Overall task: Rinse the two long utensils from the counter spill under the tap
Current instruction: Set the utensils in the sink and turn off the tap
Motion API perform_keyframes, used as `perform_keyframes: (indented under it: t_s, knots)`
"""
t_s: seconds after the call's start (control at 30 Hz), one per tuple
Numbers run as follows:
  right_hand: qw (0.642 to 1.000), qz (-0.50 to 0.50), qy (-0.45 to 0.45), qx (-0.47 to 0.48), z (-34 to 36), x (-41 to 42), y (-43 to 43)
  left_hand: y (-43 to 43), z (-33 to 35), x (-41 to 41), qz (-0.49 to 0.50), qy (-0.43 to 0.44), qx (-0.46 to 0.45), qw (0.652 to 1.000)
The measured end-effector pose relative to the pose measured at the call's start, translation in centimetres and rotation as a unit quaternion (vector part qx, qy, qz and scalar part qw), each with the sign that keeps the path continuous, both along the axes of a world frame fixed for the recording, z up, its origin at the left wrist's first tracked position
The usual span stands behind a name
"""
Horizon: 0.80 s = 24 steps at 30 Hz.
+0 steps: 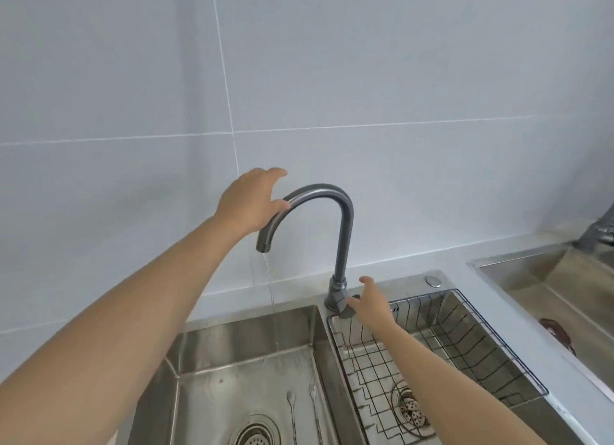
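Note:
A long metal spoon (291, 414) and a long metal fork (315, 411) lie side by side on the floor of the left sink basin (239, 345). The grey curved tap (332, 218) stands between the two basins, and a thin stream of water (270, 288) falls from its spout into the left basin. My left hand (249, 200) grips the arch of the spout, thumb on the front of the pipe. My right hand (368, 303) touches the tap's lever at the base with its fingers spread.
The right basin holds a black wire rack (465, 338) over a drain strainer (410, 406). A second steel sink (538, 278) sits at the far right, with a dark brown object (556, 331) on the counter edge beside it. A tiled wall stands behind.

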State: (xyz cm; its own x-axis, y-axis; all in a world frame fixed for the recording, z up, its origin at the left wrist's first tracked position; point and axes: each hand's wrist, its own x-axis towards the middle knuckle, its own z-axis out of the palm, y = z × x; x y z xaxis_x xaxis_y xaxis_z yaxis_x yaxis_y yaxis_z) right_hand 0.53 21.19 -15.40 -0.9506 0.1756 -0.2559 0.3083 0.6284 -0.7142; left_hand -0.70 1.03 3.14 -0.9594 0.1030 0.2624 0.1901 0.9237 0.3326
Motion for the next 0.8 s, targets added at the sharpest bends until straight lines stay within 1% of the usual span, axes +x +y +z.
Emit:
perform_keyframes:
  t_s: [0.07, 0.13, 0.17, 0.4, 0.63, 0.8]
  knots:
    - [0.999, 0.017, -0.001, 0.03, -0.1, -0.7, 0.3, 0.0, -0.1, -0.5, -0.011, -0.054, 0.026, 0.998]
    - [0.999, 0.023, -0.002, 0.048, -0.3, -1.3, 0.6, 0.3, -0.4, -0.8, -0.024, -0.079, 0.053, 0.995]
    - [0.999, 0.023, -0.005, 0.05, -0.4, -1.5, 0.7, 0.5, -0.4, -0.8, -0.032, -0.083, 0.051, 0.995]
    - [0.994, 0.051, -0.008, 0.093, -0.3, -2.3, 0.9, 0.8, -1.0, -1.1, -0.024, -0.064, 0.066, 0.995]
    - [0.993, 0.053, 0.011, 0.104, -0.3, -3.7, 0.7, 1.0, -1.0, -1.1, -0.023, -0.048, 0.056, 0.997]
    - [0.989, 0.072, -0.006, 0.128, 0.6, -4.1, 0.6, 0.9, -1.2, -1.1, -0.015, -0.045, 0.062, 0.997]
